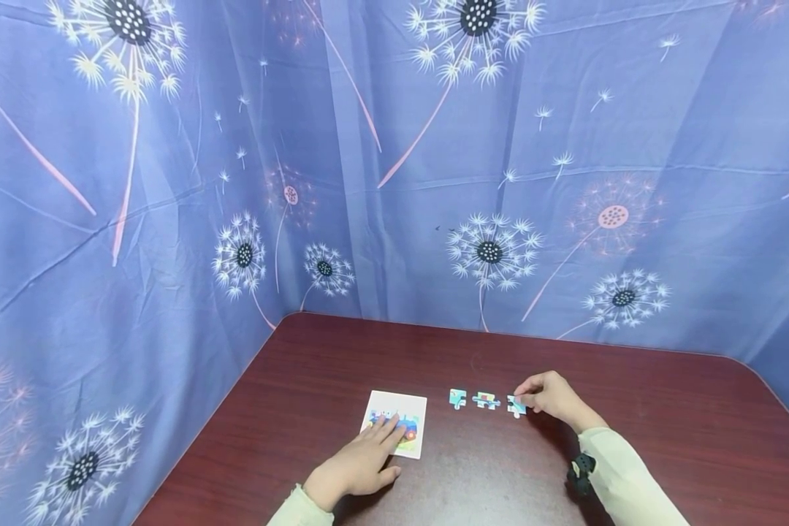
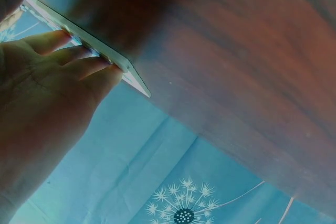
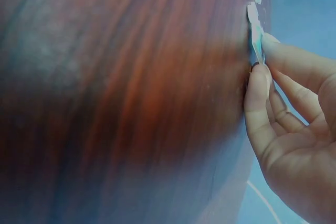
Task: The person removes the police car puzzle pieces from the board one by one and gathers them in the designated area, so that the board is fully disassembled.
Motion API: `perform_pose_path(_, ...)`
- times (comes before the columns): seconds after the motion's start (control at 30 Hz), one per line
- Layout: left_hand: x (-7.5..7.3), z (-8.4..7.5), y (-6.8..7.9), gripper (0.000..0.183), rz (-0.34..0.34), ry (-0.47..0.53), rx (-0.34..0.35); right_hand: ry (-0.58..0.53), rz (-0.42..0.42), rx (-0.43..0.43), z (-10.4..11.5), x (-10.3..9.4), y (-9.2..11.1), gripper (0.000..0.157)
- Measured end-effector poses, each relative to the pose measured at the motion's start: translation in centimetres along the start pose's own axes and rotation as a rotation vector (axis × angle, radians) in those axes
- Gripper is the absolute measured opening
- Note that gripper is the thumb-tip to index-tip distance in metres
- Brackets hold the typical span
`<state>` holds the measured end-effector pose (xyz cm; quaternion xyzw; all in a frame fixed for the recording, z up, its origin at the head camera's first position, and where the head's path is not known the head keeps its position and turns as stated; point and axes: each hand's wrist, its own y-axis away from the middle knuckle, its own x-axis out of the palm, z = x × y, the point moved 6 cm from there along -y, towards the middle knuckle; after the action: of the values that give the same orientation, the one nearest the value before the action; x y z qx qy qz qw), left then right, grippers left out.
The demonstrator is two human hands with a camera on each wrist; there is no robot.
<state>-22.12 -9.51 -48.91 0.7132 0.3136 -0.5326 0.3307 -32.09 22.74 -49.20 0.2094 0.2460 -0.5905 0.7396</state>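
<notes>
Reddish table: left hand, fingers straight, rests on a white-bordered picture board; right hand pinches a knobbed, light-blue piece near two others.

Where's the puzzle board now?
In the head view, the puzzle board lies on the table under the left hand, left of three puzzle pieces.

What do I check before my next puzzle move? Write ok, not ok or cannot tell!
1. Left grip resting on the puzzle board: ok.
2. Right grip pinching the right piece: ok.
3. Left piece and middle piece apart: ok, a gap shows.
4. All three pieces in the puzzle board: not ok, they're beside it.
5. Whether an empty spot is under the left grip: cannot tell, it's covered.
</notes>
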Motion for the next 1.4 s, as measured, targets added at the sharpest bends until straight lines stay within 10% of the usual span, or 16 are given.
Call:
perform_pose_path(1.0,-0.4,0.2,0.1,0.063,-0.005,0.041,0.006,0.023,0.006,-0.039,0.6,0.2,-0.8,0.007)
perform_pose_path(1.4,-0.4,0.1,0.1,0.062,-0.008,0.033,0.028,-0.014,-0.006,-0.105,4.1,1.6,-1.7,0.012)
